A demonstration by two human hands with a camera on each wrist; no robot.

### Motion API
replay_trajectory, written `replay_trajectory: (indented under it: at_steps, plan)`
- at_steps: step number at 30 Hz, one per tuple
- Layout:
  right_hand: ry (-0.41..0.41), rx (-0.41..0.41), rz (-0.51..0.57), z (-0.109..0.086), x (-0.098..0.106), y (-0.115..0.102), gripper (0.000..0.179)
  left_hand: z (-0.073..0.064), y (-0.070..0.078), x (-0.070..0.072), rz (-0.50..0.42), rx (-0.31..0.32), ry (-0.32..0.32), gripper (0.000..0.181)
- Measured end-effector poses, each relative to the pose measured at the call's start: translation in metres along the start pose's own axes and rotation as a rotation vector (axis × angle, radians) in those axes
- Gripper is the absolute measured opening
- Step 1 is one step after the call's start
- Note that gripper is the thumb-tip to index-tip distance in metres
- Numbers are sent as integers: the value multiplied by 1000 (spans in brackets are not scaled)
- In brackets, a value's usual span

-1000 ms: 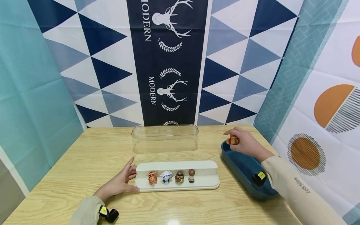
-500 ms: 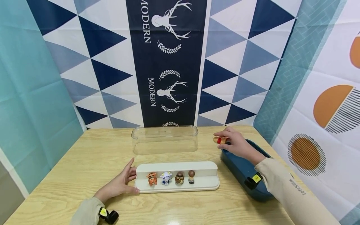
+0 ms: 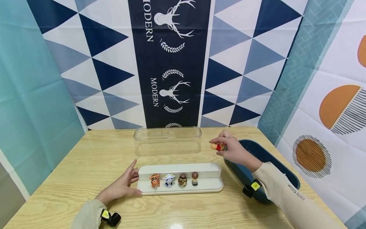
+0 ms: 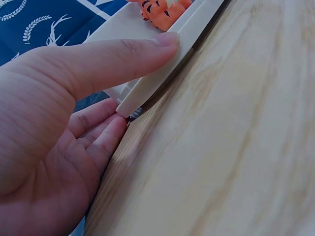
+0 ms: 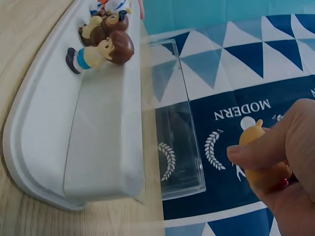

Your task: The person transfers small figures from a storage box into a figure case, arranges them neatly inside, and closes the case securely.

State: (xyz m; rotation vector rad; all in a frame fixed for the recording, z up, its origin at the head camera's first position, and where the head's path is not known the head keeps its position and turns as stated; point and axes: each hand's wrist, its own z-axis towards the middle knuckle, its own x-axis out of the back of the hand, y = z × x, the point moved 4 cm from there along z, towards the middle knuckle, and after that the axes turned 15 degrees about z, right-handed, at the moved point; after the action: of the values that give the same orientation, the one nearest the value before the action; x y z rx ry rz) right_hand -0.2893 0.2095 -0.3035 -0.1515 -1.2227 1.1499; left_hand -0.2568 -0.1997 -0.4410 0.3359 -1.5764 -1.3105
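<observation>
1. Over the past second, the right hand (image 3: 233, 150) has swung left from above the far end of the deep navy-blue, long, rounded bin (image 3: 240, 175) to a spot in the air just past its rim.
2. Its fingers grasp a small yellow bear figurine in red (image 3: 218, 147), held sideways, above the desk (image 3: 168, 211) and behind the right end of the long white stepped stand (image 3: 210, 185).
3. The shift, by all appearances, puts the job mid-carry: the bear is nearer the stand but not set down.
4. Unmoved, the left hand (image 3: 124, 184) pinches the stand's left end between thumb and fingers, probably steadying it.
5. Also unchanged, four upright figurines line the stand: orange striped tiger (image 3: 154, 181), white-and-blue horned character (image 3: 169, 180), brown owl (image 3: 182, 180) and brown-haired child (image 3: 194, 178).
</observation>
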Motion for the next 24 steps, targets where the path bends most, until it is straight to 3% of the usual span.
replay_trajectory:
  at_steps: [9, 17, 24]
  plan:
    - [32, 37, 48, -3, -10, -7, 37, -1, 1, -1, -17, -7, -1, 130]
    - [1, -80, 88, -7, -21, -5, 37, -1, 4, 0, -12, -8, -2, 130]
    - [-6, -69, 137, -7, -26, -4, 33, -1, 2, -1, -12, -5, 2, 131]
